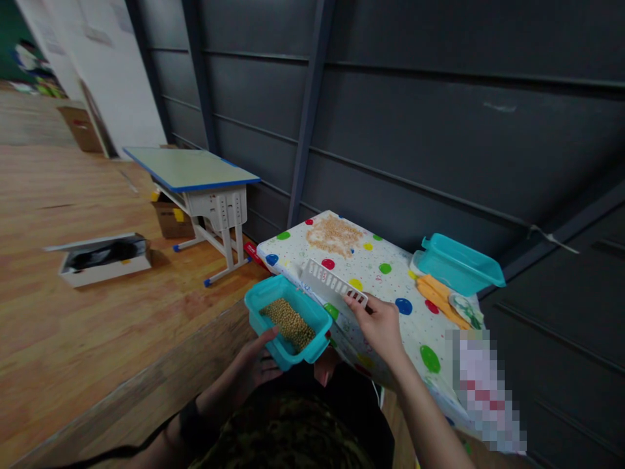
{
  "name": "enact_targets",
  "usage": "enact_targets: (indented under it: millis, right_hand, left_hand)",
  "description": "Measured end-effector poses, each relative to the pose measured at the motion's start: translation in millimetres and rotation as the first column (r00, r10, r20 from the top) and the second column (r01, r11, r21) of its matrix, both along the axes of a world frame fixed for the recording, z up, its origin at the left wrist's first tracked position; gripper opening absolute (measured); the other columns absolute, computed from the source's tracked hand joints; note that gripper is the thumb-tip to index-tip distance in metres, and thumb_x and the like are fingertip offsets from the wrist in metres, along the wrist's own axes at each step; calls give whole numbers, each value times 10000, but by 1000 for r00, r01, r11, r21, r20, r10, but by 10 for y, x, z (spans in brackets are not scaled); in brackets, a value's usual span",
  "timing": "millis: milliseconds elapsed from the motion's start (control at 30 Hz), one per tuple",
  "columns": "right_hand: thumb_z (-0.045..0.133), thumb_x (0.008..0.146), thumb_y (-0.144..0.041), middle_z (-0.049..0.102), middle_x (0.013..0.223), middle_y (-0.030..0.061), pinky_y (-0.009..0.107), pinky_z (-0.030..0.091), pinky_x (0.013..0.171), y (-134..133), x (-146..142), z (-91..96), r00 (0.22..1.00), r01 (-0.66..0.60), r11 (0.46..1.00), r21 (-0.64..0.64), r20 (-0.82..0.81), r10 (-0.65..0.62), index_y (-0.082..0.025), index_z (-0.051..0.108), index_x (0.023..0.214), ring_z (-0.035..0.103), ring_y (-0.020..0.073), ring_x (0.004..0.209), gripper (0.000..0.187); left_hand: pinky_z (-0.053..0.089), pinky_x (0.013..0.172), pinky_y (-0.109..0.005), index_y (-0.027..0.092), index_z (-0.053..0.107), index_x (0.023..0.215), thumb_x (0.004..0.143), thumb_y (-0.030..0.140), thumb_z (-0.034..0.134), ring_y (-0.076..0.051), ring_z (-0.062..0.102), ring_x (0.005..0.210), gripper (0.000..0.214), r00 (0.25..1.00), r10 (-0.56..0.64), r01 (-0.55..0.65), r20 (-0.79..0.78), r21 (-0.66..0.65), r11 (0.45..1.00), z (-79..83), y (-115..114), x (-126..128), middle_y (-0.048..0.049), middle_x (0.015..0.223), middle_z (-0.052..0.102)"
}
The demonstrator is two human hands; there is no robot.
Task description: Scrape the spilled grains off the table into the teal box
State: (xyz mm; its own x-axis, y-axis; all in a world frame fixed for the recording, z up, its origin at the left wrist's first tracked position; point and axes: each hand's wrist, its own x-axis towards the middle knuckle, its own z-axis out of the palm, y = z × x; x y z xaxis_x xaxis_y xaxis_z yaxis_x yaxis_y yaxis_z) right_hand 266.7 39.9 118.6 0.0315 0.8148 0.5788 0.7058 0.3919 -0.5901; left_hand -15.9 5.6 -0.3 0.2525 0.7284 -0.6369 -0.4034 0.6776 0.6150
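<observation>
My left hand (252, 363) grips the near left side of a teal plastic container (303, 301), its thumb over the rim. Yellowish beans (289, 320) cover part of the container's floor. The container is held beside the table's front edge, above my lap. Between the fingers and thumb of my right hand (379, 324) is one end of a white slotted plastic piece (328, 281). That piece stands on its long edge at the table's near side, just beyond the container. Farther back on the table lies a scattered patch of pale tan bits (334, 236).
A patterned tablecloth (374, 266) covers the table. At its right are another teal container (459, 264), an orange cloth (439, 298) and a small round lidded item (465, 309). Dark wall panels (415, 124) rise behind. Leftward are a desk (190, 168) and an opened white box (105, 260).
</observation>
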Motion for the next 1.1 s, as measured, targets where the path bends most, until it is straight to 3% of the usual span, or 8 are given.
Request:
enact_targets:
  millis: [167, 333, 500, 633, 800, 933, 1100]
  right_hand:
    - [580, 1019, -705, 576, 488, -3, 270, 347, 517, 246, 47, -12, 993, 111, 992, 53, 23, -112, -199, 735, 652, 495, 149, 470, 643]
    - [538, 1024, -677, 687, 553, 40, 283, 394, 552, 491, 1, -32, 993, 80, 997, 24, 85, -81, -213, 827, 786, 563, 180, 493, 596]
    - [608, 1016, -613, 687, 553, 25, 278, 401, 541, 324, -5, 2, 998, -17, 1000, 5, 64, 16, -211, 825, 743, 590, 176, 494, 532]
    - [695, 991, -564, 706, 565, 10, 269, 411, 510, 89, 55, 44, 997, -75, 997, -25, -13, 75, -206, 811, 682, 593, 165, 479, 487]
    - [765, 939, -522, 869, 847, 53, 319, 587, 635, 28, 167, 32, 983, -137, 990, -20, -126, 133, -249, 905, 848, 772, 245, 670, 320]
    - [785, 889, -532, 886, 948, 70, 364, 627, 726, 305, 356, 104, 983, -71, 997, -20, -174, 66, -260, 917, 931, 808, 278, 794, 305]
    - [808, 846, -499, 857, 822, 62, 336, 556, 690, 1007, 631, 303, 988, 50, 998, -49, -144, -57, -195, 880, 826, 775, 274, 768, 313]
  left_hand:
    - [624, 1012, -444, 175, 669, 1338, 826, 645, 886, -354, 829, 1126, 727, 1000, 4, -4, -8, 0, 1000, 57, -15, 7, -167, 1191, 862]
    - [615, 1027, -436, 169, 660, 1366, 825, 671, 874, -346, 827, 1128, 768, 1000, -17, 17, 12, 17, 1000, 66, -15, 2, -176, 1217, 858]
    - [615, 1031, -437, 162, 667, 1328, 815, 675, 878, -347, 824, 1134, 755, 1000, -16, 16, -8, 2, 1000, 72, -14, 4, -182, 1239, 850]
    - [623, 1030, -442, 152, 676, 1301, 862, 622, 846, -352, 823, 1125, 665, 1000, 12, -13, -27, -17, 1000, 174, -33, 45, -196, 1227, 843]
    - [626, 1022, -450, 155, 639, 1370, 981, 534, 727, -339, 831, 1088, 551, 998, 26, -28, -50, -51, 998, 274, -44, 84, -190, 1215, 844]
    - [635, 1006, -447, 151, 642, 1381, 955, 561, 759, -353, 835, 1098, 603, 998, 34, -36, -48, -52, 998, 252, -46, 88, -196, 1212, 849]
    - [653, 969, -425, 164, 651, 1371, 1007, 518, 713, -339, 848, 1064, 512, 999, 21, -23, -39, -40, 999, 150, -84, 66, -193, 1211, 855]
